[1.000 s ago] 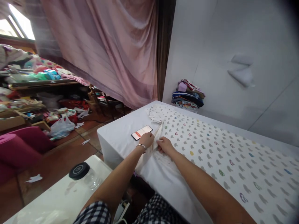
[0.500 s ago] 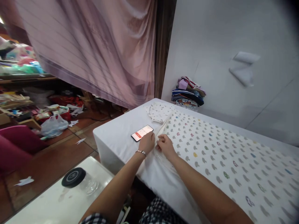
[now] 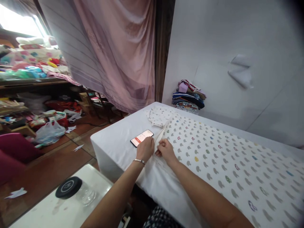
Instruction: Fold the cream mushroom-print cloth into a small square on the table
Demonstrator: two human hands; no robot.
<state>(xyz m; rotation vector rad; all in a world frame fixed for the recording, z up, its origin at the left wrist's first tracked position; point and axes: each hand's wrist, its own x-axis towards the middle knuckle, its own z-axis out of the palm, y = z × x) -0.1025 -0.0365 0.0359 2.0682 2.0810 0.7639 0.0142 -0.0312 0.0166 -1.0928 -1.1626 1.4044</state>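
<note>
- Where it covers the white-draped table [image 3: 114, 139], the patterned cloth [image 3: 201, 144] runs lengthwise from the hands toward the right and out of view; its left edge points from far to near.
- Surface: white, with rows of grey motifs and scattered coloured ones; flat on the right, with a creased fold along the left edge.
- Grip position: the left hand [image 3: 145, 149] and right hand [image 3: 166, 151] are at this fold, the main expanse lying right of them.
- Grip state: fingers of both hands curled; whether either clamps the fabric cannot be determined.
- Adjacent: phone [image 3: 142, 138], screen lit, beside the left hand; small printed cloth [image 3: 159, 116] beyond.
</note>
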